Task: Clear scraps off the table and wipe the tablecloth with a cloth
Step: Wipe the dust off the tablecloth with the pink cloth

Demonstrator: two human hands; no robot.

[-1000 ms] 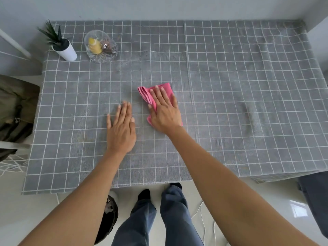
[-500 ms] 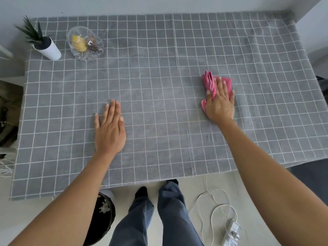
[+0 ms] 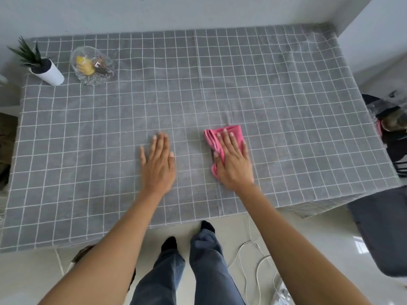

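Observation:
A grey tablecloth [image 3: 275, 89] with a white grid covers the whole table. My right hand [image 3: 234, 160] lies flat on a folded pink cloth [image 3: 212, 139] and presses it onto the tablecloth near the table's front middle. The cloth sticks out past my fingers at the far side and to the left. My left hand [image 3: 158, 165] rests palm down on the tablecloth, fingers together, a short way left of the cloth. It holds nothing. I see no scraps on the tablecloth.
At the far left corner stand a small green plant in a white pot [image 3: 47, 72] and a clear glass bowl [image 3: 92, 66] with yellow and brown items. A white cable [image 3: 248, 254] lies on the floor by my feet. A dark chair [image 3: 383, 236] stands at right.
My right hand swept the pink cloth to the right, then came back left toward my left hand. My left hand stayed flat on the tablecloth.

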